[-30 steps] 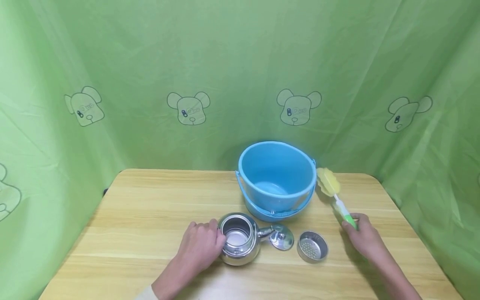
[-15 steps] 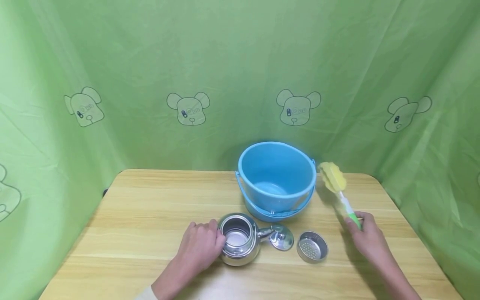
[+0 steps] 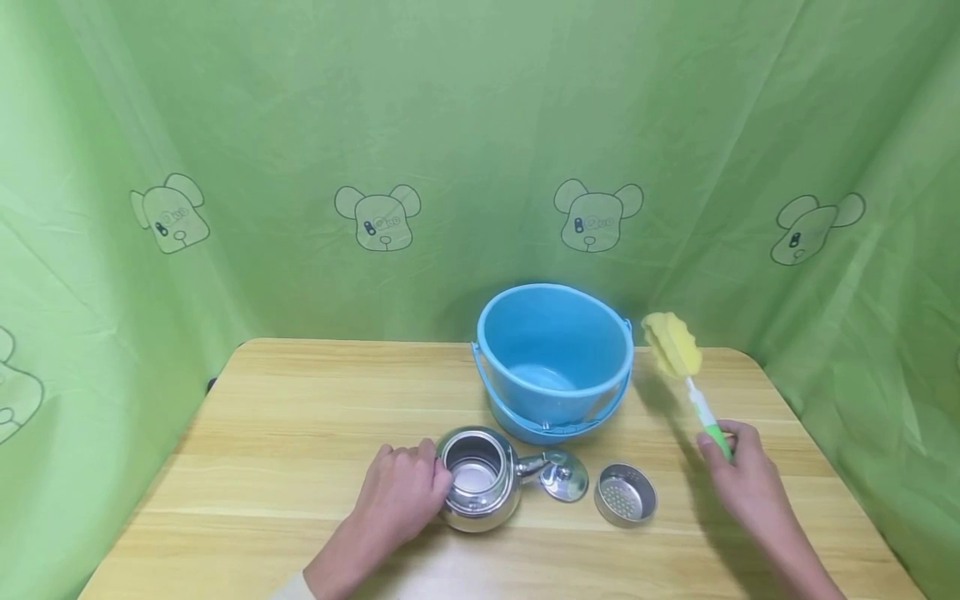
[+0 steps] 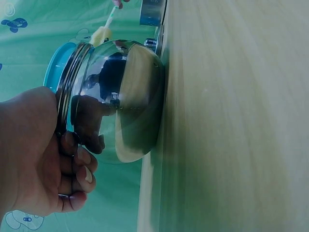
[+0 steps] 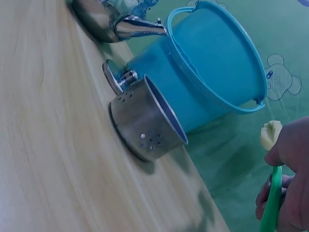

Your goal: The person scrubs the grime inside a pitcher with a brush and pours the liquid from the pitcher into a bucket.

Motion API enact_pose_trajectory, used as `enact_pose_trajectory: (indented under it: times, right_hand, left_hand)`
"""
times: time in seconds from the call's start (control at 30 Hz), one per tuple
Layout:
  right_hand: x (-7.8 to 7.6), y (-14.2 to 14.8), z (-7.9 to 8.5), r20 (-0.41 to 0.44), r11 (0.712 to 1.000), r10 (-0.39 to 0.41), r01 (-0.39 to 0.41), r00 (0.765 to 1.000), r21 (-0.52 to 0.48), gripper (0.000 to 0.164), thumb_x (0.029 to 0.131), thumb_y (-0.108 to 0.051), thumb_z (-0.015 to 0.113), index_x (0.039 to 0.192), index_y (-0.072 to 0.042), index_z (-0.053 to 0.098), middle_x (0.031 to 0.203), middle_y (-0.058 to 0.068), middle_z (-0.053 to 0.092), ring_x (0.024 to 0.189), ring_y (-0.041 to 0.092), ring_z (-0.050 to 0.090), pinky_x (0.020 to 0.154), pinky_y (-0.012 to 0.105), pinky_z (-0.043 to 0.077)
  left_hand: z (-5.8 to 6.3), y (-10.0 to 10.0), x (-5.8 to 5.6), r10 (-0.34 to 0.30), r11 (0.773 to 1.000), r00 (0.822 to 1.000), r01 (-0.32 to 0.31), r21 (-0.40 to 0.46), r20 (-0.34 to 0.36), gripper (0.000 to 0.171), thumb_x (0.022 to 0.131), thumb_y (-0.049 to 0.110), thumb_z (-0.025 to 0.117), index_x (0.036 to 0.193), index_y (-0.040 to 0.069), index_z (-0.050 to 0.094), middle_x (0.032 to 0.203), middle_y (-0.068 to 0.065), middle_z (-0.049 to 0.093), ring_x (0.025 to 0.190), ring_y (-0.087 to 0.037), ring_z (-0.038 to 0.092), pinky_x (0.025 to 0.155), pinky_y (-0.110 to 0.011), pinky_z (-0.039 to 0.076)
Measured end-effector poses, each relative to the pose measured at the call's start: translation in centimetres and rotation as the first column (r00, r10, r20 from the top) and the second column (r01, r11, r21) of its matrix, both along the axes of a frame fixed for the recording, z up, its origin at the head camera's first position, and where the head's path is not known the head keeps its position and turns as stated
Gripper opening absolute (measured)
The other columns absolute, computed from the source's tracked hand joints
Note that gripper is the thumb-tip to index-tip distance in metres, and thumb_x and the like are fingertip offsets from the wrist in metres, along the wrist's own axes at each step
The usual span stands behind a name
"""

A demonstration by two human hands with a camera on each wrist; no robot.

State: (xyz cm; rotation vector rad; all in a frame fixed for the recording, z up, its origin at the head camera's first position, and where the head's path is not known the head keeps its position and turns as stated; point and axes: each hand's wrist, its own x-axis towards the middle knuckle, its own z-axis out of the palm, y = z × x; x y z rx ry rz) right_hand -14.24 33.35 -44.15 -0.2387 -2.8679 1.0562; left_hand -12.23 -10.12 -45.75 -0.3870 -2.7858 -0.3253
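Observation:
My left hand (image 3: 405,492) grips the handle of a shiny steel teapot (image 3: 483,512), which stands upright and lidless on the table. In the left wrist view the curled fingers (image 4: 83,169) wrap that handle beside the teapot's round body (image 4: 130,96). At the right, my right hand (image 3: 742,467) holds a sponge bottle brush (image 3: 675,346) by its green end, the yellow sponge head tilted up above the table. The right wrist view shows the green handle (image 5: 273,203) between thumb and fingers. A steel lid (image 3: 564,477) lies by the spout, with a perforated strainer (image 3: 626,495) to its right.
A blue bucket (image 3: 555,408) stands behind the teapot and lid, its handle folded down at the front. The wooden table (image 3: 300,417) ends at a green curtain (image 3: 465,125) printed with bear heads, which hangs at the back and both sides.
The right hand has moved slightly right and up with the brush, carrying the sponge head away from the bucket's side. The left hand and the teapot have stayed in place.

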Motion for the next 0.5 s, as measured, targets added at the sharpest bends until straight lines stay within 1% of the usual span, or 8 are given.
enact_pose_trajectory:
  times: [0.1,0.2,0.33,0.5]
  right_hand:
    - [0.3,-0.3,0.4,-0.031,1.0,-0.005,0.005,1.0,0.0,0.064,0.11,-0.039,0.042,0.148,0.012,0.032,0.116,0.026,0.058,0.07,0.015,0.047,0.056,0.03,0.041]
    - [0.5,-0.6,0.7,-0.044,1.0,-0.009,0.009,0.999,-0.002,0.064,0.11,-0.038,0.043,0.148,0.013,0.033,0.114,0.025,0.058,0.07,0.014,0.047,0.056,0.03,0.041]
    - [0.7,-0.8,1.0,-0.04,1.0,-0.012,0.012,0.999,-0.007,0.066,0.11,-0.04,0.042,0.149,0.012,0.032,0.115,0.025,0.058,0.07,0.014,0.047,0.056,0.03,0.042]
    - [0.9,-1.1,1.5,-0.034,1.0,-0.016,0.015,0.999,-0.009,0.068,0.109,-0.042,0.042,0.151,0.01,0.032,0.12,0.027,0.058,0.072,0.014,0.048,0.058,0.029,0.042]
  left_hand:
    - [0.0,0.0,0.0,0.001,1.0,1.0,-0.001,-0.005,-0.003,0.022,0.089,0.023,0.056,0.071,0.016,0.048,0.057,0.006,0.041,0.051,-0.012,0.033,0.059,-0.025,0.024]
    - [0.0,0.0,0.0,0.003,1.0,1.0,-0.003,-0.01,-0.003,0.022,0.09,0.023,0.056,0.071,0.015,0.048,0.057,0.005,0.041,0.051,-0.012,0.033,0.059,-0.025,0.024]
    - [0.0,0.0,0.0,0.007,1.0,1.0,-0.007,-0.016,-0.001,0.023,0.09,0.024,0.055,0.07,0.016,0.047,0.056,0.005,0.04,0.051,-0.012,0.033,0.059,-0.025,0.025]
    - [0.0,-0.1,0.0,0.011,1.0,1.0,-0.011,-0.016,0.006,0.027,0.091,0.025,0.055,0.068,0.016,0.045,0.056,0.005,0.038,0.052,-0.012,0.033,0.059,-0.025,0.025]
